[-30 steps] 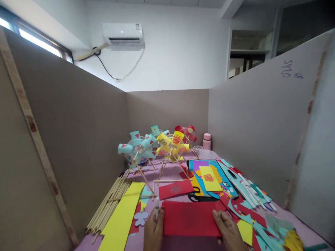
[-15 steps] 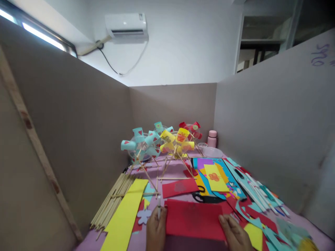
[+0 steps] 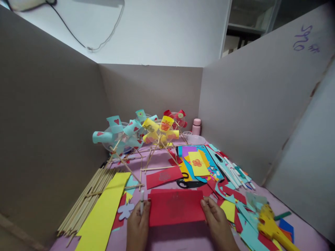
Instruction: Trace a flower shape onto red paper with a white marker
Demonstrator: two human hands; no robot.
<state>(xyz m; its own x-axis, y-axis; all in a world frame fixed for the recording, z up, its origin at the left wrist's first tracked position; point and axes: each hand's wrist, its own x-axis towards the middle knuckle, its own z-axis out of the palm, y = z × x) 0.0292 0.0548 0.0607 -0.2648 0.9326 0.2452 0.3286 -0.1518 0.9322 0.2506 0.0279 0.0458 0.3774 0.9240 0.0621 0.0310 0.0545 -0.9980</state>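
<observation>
A red paper sheet (image 3: 175, 207) with a faint drawing lies flat in front of me on the pink table (image 3: 178, 240). My left hand (image 3: 138, 225) rests at its left edge, fingers closed around a white marker (image 3: 141, 206) that points upward. At the sheet's right edge lies my right hand (image 3: 215, 220), fingers stretched out and pressing the paper down. A smaller red sheet (image 3: 163, 176) sits just beyond.
Paper-cup windmills on stick frames (image 3: 136, 134) stand at the back. A bundle of wooden sticks (image 3: 86, 198) and a long yellow strip (image 3: 102, 216) lie left. Black scissors (image 3: 187, 183), coloured paper scraps, several markers (image 3: 232, 174) and a yellow glue gun (image 3: 272, 226) lie right. Cardboard walls enclose the table.
The view has tilted down and shifted, so the table and hands show more fully. Both hands keep their places on the red sheet.
</observation>
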